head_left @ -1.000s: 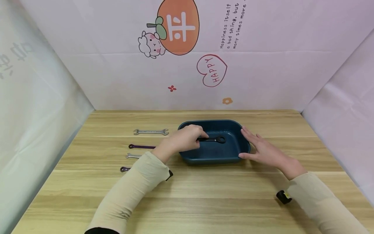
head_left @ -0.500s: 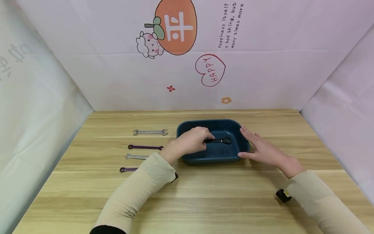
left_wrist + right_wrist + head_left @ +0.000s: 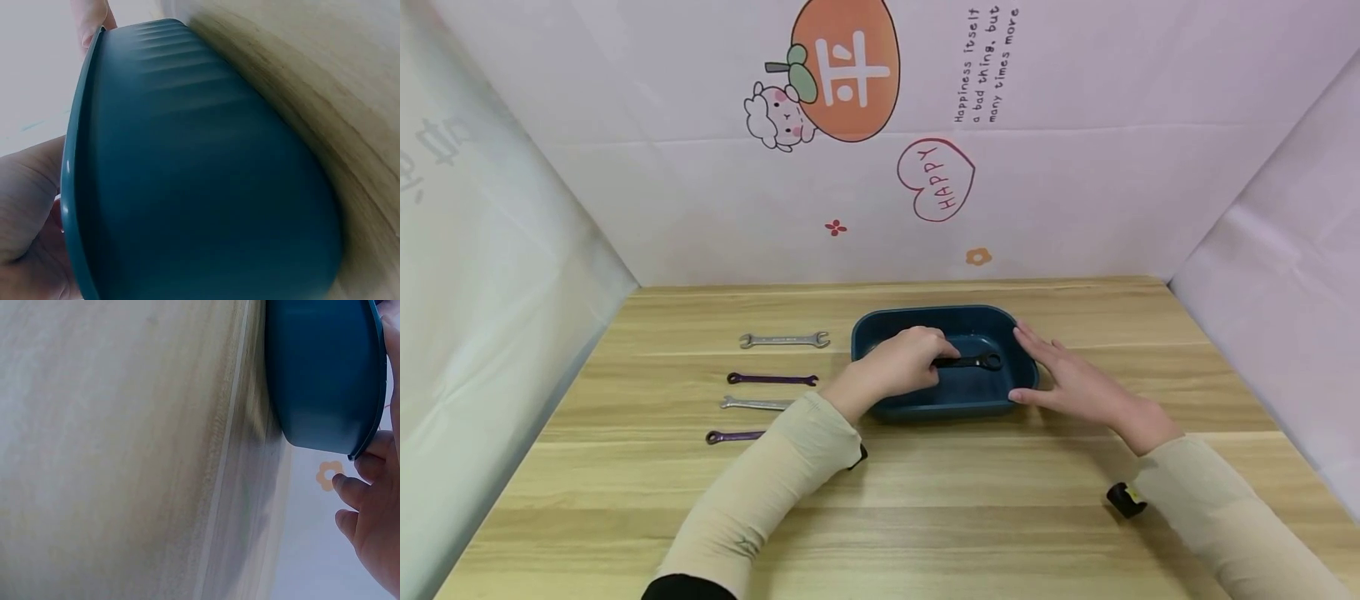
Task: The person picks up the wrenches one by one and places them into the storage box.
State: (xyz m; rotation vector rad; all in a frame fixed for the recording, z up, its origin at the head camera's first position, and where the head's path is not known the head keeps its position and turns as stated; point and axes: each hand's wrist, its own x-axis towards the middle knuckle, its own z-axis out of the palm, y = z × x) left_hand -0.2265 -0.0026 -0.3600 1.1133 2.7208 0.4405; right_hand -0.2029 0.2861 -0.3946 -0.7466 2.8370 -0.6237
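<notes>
In the head view my left hand (image 3: 906, 362) reaches over the near-left rim of a dark blue plastic basin (image 3: 951, 408). Between its fingers and thumb it grips a black wrench (image 3: 972, 361), whose ring end points right inside the basin; the rest of the wrench is hidden by the hand. My right hand (image 3: 1075, 385) rests at the basin's right end, fingers fairly straight along the rim and thumb at the near corner. The left wrist view shows the left hand (image 3: 28, 219) beyond the rim; the right wrist view shows the right fingers (image 3: 375, 469) at the basin's corner.
Left of the basin lie a silver open-end wrench (image 3: 785, 341), a purple wrench (image 3: 772, 379), another silver wrench (image 3: 752, 403) and another purple wrench (image 3: 730, 437), the last two partly behind the left sleeve (image 3: 790, 467). A printed cloth (image 3: 700, 208) stands behind the wooden table (image 3: 970, 517).
My left hand has moved right and slightly lower in the head view with the black wrench, deeper over the basin. The right hand has stayed at the rim. The purple wrench's right end is now uncovered.
</notes>
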